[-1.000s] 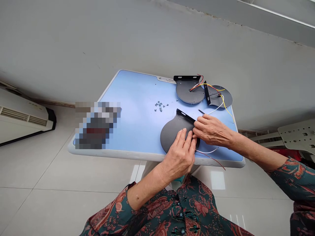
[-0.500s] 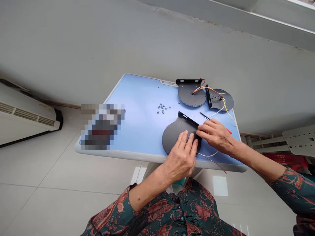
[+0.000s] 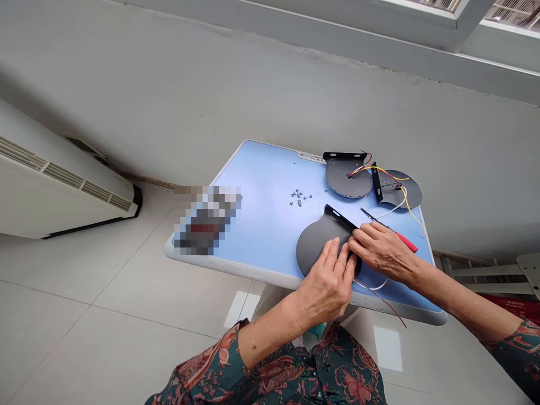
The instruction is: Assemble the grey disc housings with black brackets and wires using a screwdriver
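Note:
A dark grey round metal plate with a black slotted bracket (image 3: 314,242) lies near the front edge of the blue table. My left hand (image 3: 331,281) rests on it with fingers stretched out over its surface; the thumb is hidden. At the plate's right side, against the bracket end, my right hand (image 3: 379,250) has its fingers pressed together. Whatever sits between those fingertips is hidden. A screwdriver (image 3: 408,242) with a red handle and dark shaft lies just behind my right hand, which partly covers it. White and dark red wires (image 3: 386,302) come out from under the plate.
Two similar plates, one at the back (image 3: 346,180) and one at the right (image 3: 407,197), carry red, white and yellow wires. Several small screws (image 3: 298,198) lie scattered mid-table. A pixelated patch (image 3: 205,225) covers the left end of the table (image 3: 261,169). The wall is behind.
The view has shifted, so the table appears further right and lower. More of the screwdriver's red handle shows. Both hands stay at the same plate, with the left fingers slightly closer together.

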`<act>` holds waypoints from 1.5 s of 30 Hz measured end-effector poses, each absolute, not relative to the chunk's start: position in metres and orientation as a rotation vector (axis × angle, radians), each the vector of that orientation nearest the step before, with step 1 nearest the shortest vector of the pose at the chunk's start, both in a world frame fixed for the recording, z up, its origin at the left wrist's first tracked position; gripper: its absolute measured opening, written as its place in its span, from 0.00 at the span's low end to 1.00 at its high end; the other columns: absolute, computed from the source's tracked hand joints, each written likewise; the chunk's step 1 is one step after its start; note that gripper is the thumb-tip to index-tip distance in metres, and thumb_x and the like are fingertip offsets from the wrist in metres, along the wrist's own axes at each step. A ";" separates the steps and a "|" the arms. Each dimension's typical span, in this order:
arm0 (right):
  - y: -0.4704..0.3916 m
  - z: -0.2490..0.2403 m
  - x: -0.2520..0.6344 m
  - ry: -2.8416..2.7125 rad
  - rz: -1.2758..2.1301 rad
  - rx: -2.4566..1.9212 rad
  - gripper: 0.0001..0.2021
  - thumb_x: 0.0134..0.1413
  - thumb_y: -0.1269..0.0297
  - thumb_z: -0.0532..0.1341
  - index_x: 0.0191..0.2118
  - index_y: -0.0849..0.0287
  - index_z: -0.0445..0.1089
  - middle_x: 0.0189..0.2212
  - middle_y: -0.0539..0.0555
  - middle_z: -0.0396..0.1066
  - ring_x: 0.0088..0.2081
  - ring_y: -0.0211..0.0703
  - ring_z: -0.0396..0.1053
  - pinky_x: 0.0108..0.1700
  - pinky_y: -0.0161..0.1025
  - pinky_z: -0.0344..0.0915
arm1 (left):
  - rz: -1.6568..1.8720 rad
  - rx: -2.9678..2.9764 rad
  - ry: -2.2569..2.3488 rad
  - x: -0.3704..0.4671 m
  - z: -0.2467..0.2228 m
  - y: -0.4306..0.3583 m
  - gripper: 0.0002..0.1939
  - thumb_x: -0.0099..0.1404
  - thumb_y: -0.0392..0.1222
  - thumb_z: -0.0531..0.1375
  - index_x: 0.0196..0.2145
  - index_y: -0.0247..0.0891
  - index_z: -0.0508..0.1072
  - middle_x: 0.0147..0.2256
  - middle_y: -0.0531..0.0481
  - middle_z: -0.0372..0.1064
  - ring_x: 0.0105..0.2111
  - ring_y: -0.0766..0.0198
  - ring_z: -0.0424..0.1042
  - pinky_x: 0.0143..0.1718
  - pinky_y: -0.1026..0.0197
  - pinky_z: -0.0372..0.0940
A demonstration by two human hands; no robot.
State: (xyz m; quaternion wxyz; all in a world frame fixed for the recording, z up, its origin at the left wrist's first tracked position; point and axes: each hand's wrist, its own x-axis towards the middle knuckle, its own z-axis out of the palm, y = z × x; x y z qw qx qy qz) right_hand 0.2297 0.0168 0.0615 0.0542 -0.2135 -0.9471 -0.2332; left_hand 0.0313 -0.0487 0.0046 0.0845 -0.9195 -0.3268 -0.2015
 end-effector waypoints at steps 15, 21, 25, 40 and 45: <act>0.162 0.062 0.142 -2.509 0.657 -1.373 0.11 0.49 0.75 0.66 0.38 0.58 0.81 0.29 0.50 0.78 0.32 0.37 0.72 0.39 0.34 0.63 | -0.634 -2.694 -0.949 0.032 0.002 -0.049 0.31 0.69 0.45 0.55 0.62 0.18 0.67 0.61 0.20 0.64 0.61 0.30 0.66 0.64 0.35 0.54; 0.167 0.050 0.137 -2.537 0.599 -1.357 0.07 0.47 0.74 0.66 0.32 0.58 0.80 0.26 0.49 0.73 0.29 0.35 0.65 0.35 0.35 0.58 | -0.679 -2.680 -0.944 0.032 0.000 -0.049 0.31 0.68 0.45 0.55 0.61 0.17 0.67 0.61 0.20 0.65 0.61 0.29 0.66 0.64 0.35 0.55; 0.160 0.056 0.141 -2.478 0.578 -1.346 0.07 0.51 0.76 0.63 0.30 0.59 0.78 0.26 0.50 0.73 0.30 0.35 0.65 0.35 0.34 0.58 | -0.689 -2.695 -0.960 0.031 0.001 -0.050 0.31 0.67 0.45 0.57 0.61 0.18 0.67 0.61 0.21 0.65 0.62 0.29 0.66 0.65 0.35 0.53; 0.042 0.061 0.221 -2.131 0.238 -1.065 0.06 0.64 0.74 0.61 0.40 0.57 0.73 0.33 0.51 0.77 0.33 0.38 0.72 0.38 0.36 0.68 | -0.685 -2.977 -1.063 0.018 0.023 -0.041 0.29 0.73 0.49 0.55 0.64 0.26 0.66 0.65 0.27 0.62 0.66 0.36 0.61 0.67 0.36 0.55; 0.044 0.056 0.206 -2.393 0.031 -0.935 0.10 0.65 0.80 0.57 0.40 0.60 0.73 0.35 0.54 0.78 0.36 0.41 0.69 0.39 0.41 0.62 | -0.702 -2.962 -1.068 0.018 0.019 -0.041 0.30 0.72 0.48 0.56 0.65 0.25 0.64 0.65 0.25 0.60 0.67 0.34 0.58 0.67 0.35 0.55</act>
